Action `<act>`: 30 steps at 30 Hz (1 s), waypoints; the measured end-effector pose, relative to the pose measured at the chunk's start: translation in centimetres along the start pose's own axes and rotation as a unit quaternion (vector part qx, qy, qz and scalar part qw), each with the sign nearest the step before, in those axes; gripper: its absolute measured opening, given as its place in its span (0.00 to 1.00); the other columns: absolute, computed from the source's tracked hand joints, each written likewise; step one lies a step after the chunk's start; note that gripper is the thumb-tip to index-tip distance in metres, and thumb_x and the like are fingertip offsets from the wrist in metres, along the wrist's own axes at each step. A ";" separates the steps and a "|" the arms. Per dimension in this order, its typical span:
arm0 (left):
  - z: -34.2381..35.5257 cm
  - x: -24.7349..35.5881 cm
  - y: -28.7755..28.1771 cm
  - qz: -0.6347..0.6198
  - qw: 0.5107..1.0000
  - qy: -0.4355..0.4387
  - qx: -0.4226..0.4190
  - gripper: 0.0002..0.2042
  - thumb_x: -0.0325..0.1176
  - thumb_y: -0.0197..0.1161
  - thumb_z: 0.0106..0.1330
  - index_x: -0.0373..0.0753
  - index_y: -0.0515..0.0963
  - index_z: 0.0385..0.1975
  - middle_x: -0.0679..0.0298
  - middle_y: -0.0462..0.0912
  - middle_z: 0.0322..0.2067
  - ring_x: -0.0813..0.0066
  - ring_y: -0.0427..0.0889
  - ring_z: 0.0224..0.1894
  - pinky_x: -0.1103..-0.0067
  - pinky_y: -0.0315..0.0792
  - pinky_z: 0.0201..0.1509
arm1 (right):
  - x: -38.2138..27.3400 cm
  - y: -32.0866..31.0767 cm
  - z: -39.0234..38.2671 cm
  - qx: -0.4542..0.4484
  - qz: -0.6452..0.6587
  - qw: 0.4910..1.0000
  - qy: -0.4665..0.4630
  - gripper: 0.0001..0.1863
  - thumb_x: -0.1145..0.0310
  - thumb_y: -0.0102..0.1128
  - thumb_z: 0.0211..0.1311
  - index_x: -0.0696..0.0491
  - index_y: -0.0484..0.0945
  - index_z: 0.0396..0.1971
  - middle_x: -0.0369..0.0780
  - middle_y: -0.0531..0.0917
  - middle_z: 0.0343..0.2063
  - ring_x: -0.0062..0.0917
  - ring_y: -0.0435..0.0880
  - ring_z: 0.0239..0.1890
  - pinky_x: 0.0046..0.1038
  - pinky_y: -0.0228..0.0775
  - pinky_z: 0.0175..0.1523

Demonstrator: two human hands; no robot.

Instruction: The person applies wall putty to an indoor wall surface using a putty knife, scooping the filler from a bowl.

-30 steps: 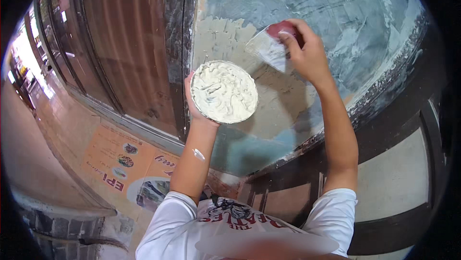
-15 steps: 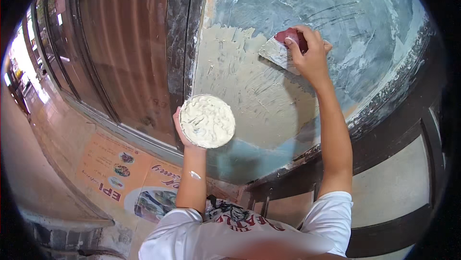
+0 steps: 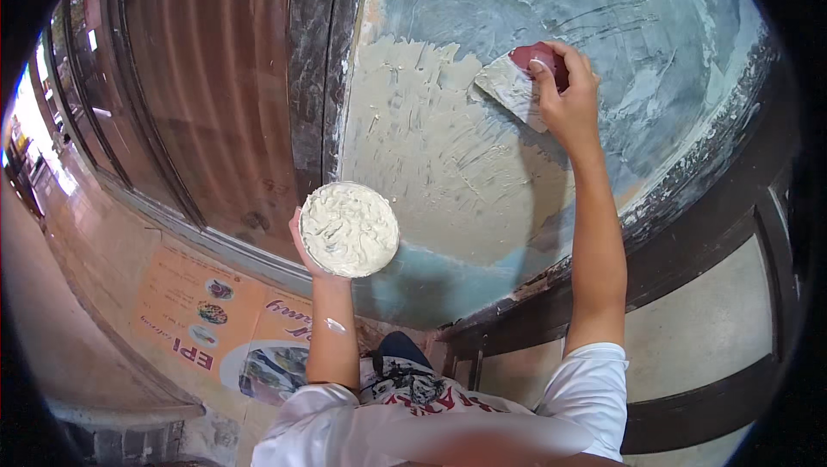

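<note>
My right hand (image 3: 572, 98) grips a putty knife by its dark red handle (image 3: 536, 62). The wide, putty-smeared blade (image 3: 510, 90) lies against the wall (image 3: 594, 2), at the upper edge of a beige putty patch (image 3: 439, 148). Above and right of that patch the wall is blue-grey with whitish streaks. Lower left, my left hand (image 3: 312, 247) holds up a round tub of pale cream putty (image 3: 351, 228); most of its fingers are hidden beneath the tub. A white smear marks my left forearm.
Dark wooden door panels (image 3: 207, 79) and a black post (image 3: 312, 62) stand left of the wall. An orange printed banner (image 3: 198, 312) lies on the floor at lower left. Dark-framed pale panels (image 3: 706, 329) run along the right.
The putty knife and my right hand have shifted slightly right along the wall. My left hand with the tub has moved left and a little down in the view.
</note>
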State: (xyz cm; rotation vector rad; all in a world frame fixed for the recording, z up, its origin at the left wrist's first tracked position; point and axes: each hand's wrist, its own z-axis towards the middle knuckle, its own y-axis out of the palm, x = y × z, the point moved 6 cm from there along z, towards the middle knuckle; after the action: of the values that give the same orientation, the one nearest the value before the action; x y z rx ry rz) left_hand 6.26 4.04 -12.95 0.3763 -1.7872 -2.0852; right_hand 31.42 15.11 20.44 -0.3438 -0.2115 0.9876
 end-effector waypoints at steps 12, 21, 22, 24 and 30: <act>-0.3 0.0 0.1 -0.003 1.000 -0.015 -0.015 0.29 0.58 0.48 0.68 0.39 0.78 0.54 0.53 0.80 0.54 0.51 0.79 0.55 0.54 0.75 0.59 | 0.5 -0.2 -0.5 0.026 0.022 0.999 0.026 0.15 0.67 0.65 0.60 0.51 0.80 0.47 0.41 0.82 0.39 0.32 0.77 0.41 0.33 0.58 0.55; -0.4 -0.3 0.7 -0.009 0.999 -0.036 -0.025 0.30 0.58 0.49 0.68 0.37 0.78 0.54 0.50 0.80 0.54 0.49 0.80 0.54 0.55 0.75 0.59 | -1.5 0.8 -1.2 -0.067 -0.096 0.991 -0.058 0.15 0.66 0.66 0.59 0.50 0.80 0.46 0.36 0.83 0.39 0.31 0.76 0.42 0.33 0.53 0.52; -0.2 -0.1 0.1 -0.021 0.999 -0.025 -0.028 0.30 0.58 0.48 0.68 0.37 0.78 0.54 0.51 0.81 0.54 0.50 0.80 0.54 0.55 0.75 0.59 | -1.5 0.5 -1.2 -0.041 -0.082 0.994 -0.052 0.14 0.66 0.66 0.59 0.50 0.80 0.45 0.36 0.83 0.39 0.31 0.76 0.42 0.33 0.53 0.52; -0.3 -0.2 0.0 -0.016 0.999 -0.029 -0.023 0.30 0.58 0.48 0.69 0.37 0.78 0.54 0.51 0.81 0.53 0.50 0.80 0.54 0.56 0.75 0.59 | -1.0 0.2 -1.2 -0.005 -0.034 0.999 -0.010 0.14 0.68 0.65 0.60 0.51 0.80 0.46 0.36 0.83 0.40 0.31 0.77 0.42 0.33 0.54 0.53; -0.7 -0.2 0.7 -0.004 1.000 -0.027 -0.014 0.29 0.56 0.48 0.69 0.36 0.78 0.53 0.51 0.81 0.53 0.51 0.80 0.53 0.57 0.75 0.59 | -0.7 0.4 -1.2 -0.025 -0.008 1.000 0.009 0.16 0.65 0.66 0.60 0.50 0.80 0.47 0.36 0.83 0.41 0.30 0.77 0.44 0.34 0.53 0.56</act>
State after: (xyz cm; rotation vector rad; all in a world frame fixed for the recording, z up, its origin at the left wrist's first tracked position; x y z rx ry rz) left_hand 6.81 3.44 -12.36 0.3225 -1.7880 -2.1416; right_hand 31.12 14.48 19.15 -0.3955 -0.2235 0.9640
